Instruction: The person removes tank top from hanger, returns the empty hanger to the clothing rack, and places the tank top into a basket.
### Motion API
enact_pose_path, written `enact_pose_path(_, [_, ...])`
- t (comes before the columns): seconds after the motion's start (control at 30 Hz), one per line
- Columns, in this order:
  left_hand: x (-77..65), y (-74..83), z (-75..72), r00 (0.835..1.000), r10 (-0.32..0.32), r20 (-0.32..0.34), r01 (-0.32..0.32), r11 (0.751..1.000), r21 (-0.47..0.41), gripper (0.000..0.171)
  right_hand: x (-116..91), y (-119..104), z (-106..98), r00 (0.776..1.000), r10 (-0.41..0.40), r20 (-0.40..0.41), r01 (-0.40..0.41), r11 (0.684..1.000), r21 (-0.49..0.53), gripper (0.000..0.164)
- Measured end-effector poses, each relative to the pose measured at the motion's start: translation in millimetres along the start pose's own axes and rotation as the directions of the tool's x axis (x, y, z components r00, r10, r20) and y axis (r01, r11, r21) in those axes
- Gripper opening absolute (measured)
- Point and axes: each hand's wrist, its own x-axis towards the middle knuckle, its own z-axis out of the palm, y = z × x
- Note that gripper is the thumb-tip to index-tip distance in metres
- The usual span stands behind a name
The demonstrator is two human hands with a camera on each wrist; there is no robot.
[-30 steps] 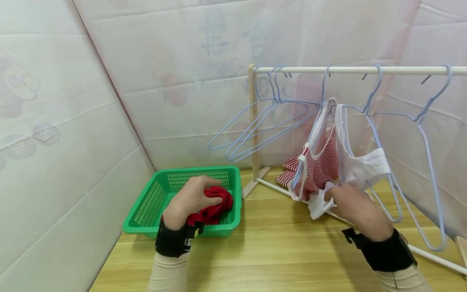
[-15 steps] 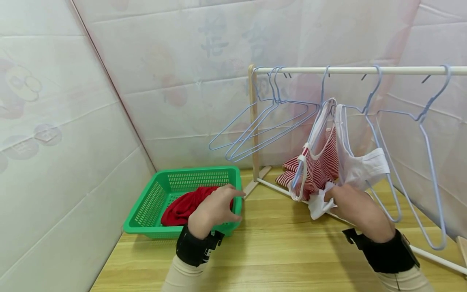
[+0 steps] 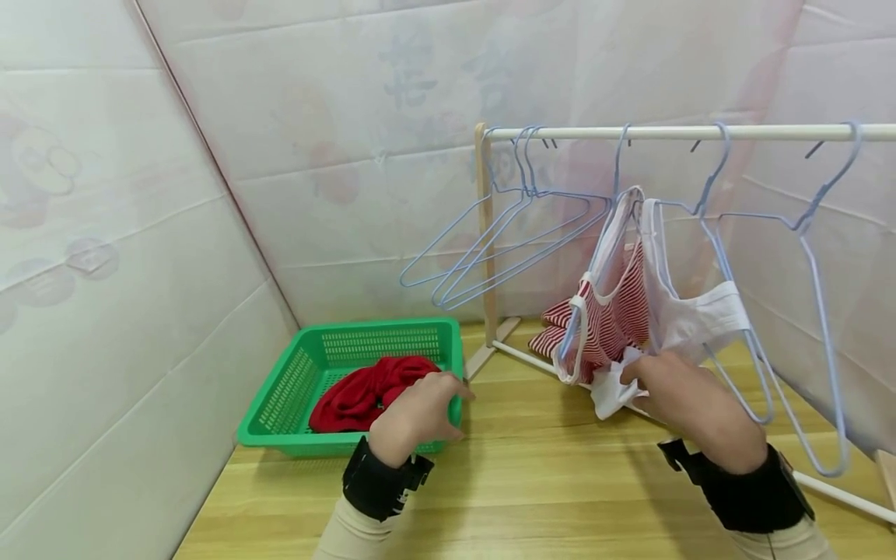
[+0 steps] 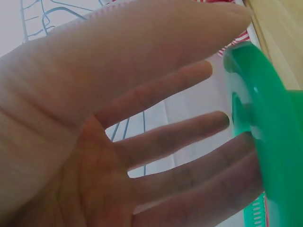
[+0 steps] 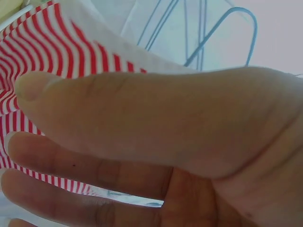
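Observation:
In the head view, my left hand (image 3: 423, 412) is over the front right corner of a green basket (image 3: 273, 438). The left wrist view shows its straight, spread fingers (image 4: 175, 135) beside the basket's rim, holding nothing. A crumpled red garment (image 3: 357, 397) lies in the basket. My right hand (image 3: 693, 400) is at a crumpled white cloth (image 3: 611, 391) below a red-and-white striped strappy top (image 3: 605, 319). In the right wrist view its extended thumb and fingers overlap striped fabric (image 5: 42, 42), with a gap between thumb and fingers. A white strappy piece (image 3: 700, 323) hangs just right.
Blue hangers (image 3: 514, 241) hang bare at the rack's left end, another hanger (image 3: 815, 257) at its right. The rack's white rod (image 3: 672, 134) rests on a wooden post (image 3: 484, 233); its lower bar (image 3: 840, 494) runs along the wooden table (image 3: 525, 498). Patterned sheets enclose the back and sides.
My left hand has moved right, from over the red garment to the basket's front right corner. The right hand has stayed at the hanging clothes. The rightmost hanger sways slightly.

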Motion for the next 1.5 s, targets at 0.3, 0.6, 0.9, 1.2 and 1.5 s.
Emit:
enact_pose_path(0.3, [-1.1,-2.5,1.8,1.0,0.015,0.018,-0.014,1.0,-0.023,0.047,-5,-16,-11,1.0,0.007,-0.008,-0.008,0.999,-0.036,0.016])
enact_pose_path(0.6, [-2.6,-4.6,-0.2,1.0,0.004,0.029,-0.003,0.999,-0.033,0.045,-11,-32,-25,0.987,-0.03,-0.155,0.023,0.999,-0.046,0.024])
enact_pose_path(0.9, [-2.6,-5.5,-1.2,1.0,0.011,0.029,-0.01,1.0,-0.025,0.043,-11,-42,-49,0.968,-0.034,-0.248,0.024,0.999,-0.043,0.023])
enact_pose_path(1.2, [-2.8,-6.3,-2.5,1.0,0.012,0.023,-0.012,1.0,-0.023,0.04,-6,-50,-84,0.891,-0.112,-0.44,0.071,0.992,-0.108,0.032])
enact_pose_path(1.5, [-2.6,-6.2,-1.5,0.999,0.02,0.033,-0.019,0.999,-0.038,0.039,-4,-43,-110,0.857,-0.037,-0.514,-0.029,0.992,-0.12,0.044])
